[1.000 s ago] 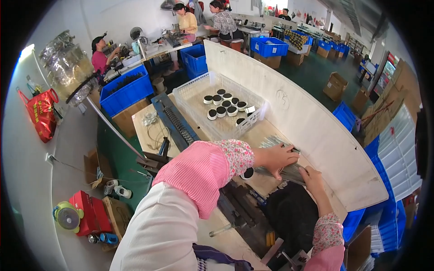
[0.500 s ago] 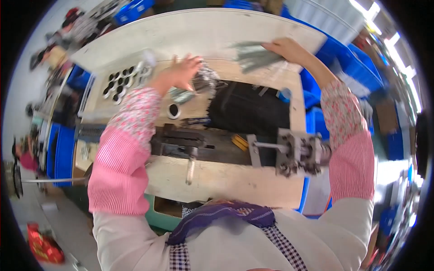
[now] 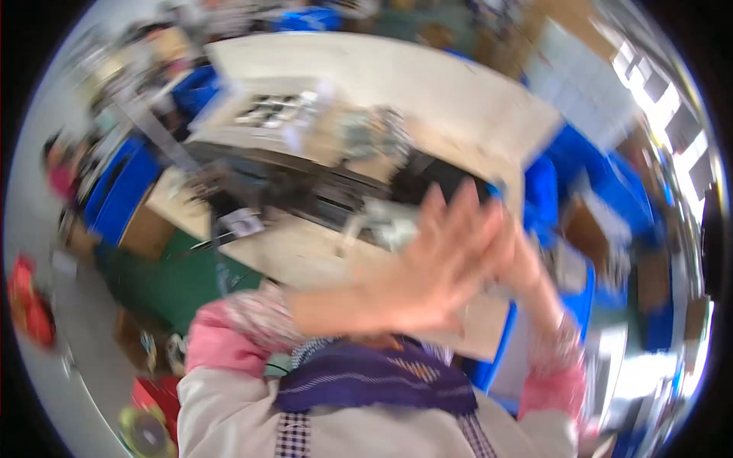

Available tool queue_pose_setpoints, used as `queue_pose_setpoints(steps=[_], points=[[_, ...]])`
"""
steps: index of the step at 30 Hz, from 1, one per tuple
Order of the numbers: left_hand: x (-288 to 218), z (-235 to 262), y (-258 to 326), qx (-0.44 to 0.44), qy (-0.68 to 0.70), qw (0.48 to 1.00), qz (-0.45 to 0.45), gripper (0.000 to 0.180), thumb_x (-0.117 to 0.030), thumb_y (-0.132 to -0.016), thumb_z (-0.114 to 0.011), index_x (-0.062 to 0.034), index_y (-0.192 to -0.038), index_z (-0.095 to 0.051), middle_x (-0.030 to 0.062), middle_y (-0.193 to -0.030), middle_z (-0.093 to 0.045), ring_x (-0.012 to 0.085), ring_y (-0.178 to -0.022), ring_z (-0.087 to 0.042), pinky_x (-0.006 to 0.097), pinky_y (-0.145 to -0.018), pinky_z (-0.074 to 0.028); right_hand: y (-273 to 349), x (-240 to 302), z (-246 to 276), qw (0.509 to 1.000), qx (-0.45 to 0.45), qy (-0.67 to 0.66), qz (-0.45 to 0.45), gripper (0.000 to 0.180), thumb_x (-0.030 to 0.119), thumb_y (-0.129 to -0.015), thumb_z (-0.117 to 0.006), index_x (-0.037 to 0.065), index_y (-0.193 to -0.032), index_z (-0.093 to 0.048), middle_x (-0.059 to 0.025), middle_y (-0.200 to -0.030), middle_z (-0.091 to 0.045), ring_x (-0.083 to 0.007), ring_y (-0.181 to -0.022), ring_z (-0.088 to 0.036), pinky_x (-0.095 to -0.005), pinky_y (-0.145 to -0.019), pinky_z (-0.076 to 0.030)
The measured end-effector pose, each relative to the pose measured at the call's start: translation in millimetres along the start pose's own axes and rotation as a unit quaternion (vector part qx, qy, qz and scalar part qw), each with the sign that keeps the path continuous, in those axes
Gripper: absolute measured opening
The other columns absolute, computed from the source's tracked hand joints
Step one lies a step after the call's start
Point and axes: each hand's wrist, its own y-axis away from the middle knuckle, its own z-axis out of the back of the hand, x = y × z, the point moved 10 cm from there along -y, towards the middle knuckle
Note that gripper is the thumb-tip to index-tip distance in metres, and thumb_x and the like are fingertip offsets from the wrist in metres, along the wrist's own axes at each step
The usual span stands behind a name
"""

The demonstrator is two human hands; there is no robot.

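Note:
My left hand [image 3: 427,267] is raised over the bench's near side, blurred, its fingers stretched out and spread. Close against it on the right is my right hand [image 3: 519,256], whose fingers are mostly hidden behind the left one. A pale grey-green bundle of thin, see-through strips [image 3: 391,227] shows just left of my left fingers; whether a hand holds it is hidden. Farther back lies a blurred pile of similar greenish and silvery pieces [image 3: 366,133]. A black sheet [image 3: 416,174] lies beyond my hands, partly covered by them.
White round pieces with dark centres [image 3: 269,111] stand in rows at the back left. A dark metal rail [image 3: 336,197] crosses the bench [image 3: 298,256]. A dark device with a white label [image 3: 243,223] is at the left. Blue bins [image 3: 540,191] line the right side.
Both hands have come back toward me and together, the left moving right, the right moving left and nearer. The view has shifted. The strips my right hand held now appear beside my left hand.

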Motion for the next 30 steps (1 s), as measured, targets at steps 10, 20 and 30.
queue_pose_setpoints(steps=[10,20,30], points=[[5.1,-47.6,144.3,-0.047,-0.008,0.970,0.236,0.113,-0.047,-0.059,-0.079,-0.0038,-0.146,-0.022,0.0349,-0.149,-0.012,0.0515,-0.139,-0.013,0.066,-0.106,-0.015,-13.7,39.4,-169.7,0.991,0.111,0.063,-0.035,0.014,0.012,-0.086,-0.060,-0.001,-0.089,-0.061,-0.0142,-0.076,-0.065,-0.0199,-0.066,-0.064,-0.0310,-0.058,-0.048],[65.4,8.3,122.7,-0.162,-0.113,0.967,0.163,0.090,-0.015,-0.074,-0.068,-0.0087,-0.149,-0.019,0.0305,-0.151,-0.014,0.0463,-0.141,-0.012,0.063,-0.108,-0.014,-80.7,90.2,-106.1,0.974,-0.046,0.213,-0.056,0.023,0.012,-0.092,-0.055,-0.003,-0.076,-0.053,-0.0185,-0.060,-0.051,-0.0155,-0.052,-0.043,-0.0348,-0.048,-0.039],[63.5,-52.2,190.5,-0.010,-0.101,0.983,0.151,0.068,-0.020,-0.076,-0.057,0.0020,-0.138,-0.039,0.0172,-0.103,-0.053,0.0340,-0.104,-0.052,0.047,-0.099,-0.037,12.6,18.3,-176.1,0.922,0.122,0.258,-0.262,0.051,0.044,-0.096,-0.041,0.002,-0.121,-0.058,-0.0316,-0.115,-0.056,-0.0382,-0.110,-0.056,-0.0448,-0.091,-0.042]])
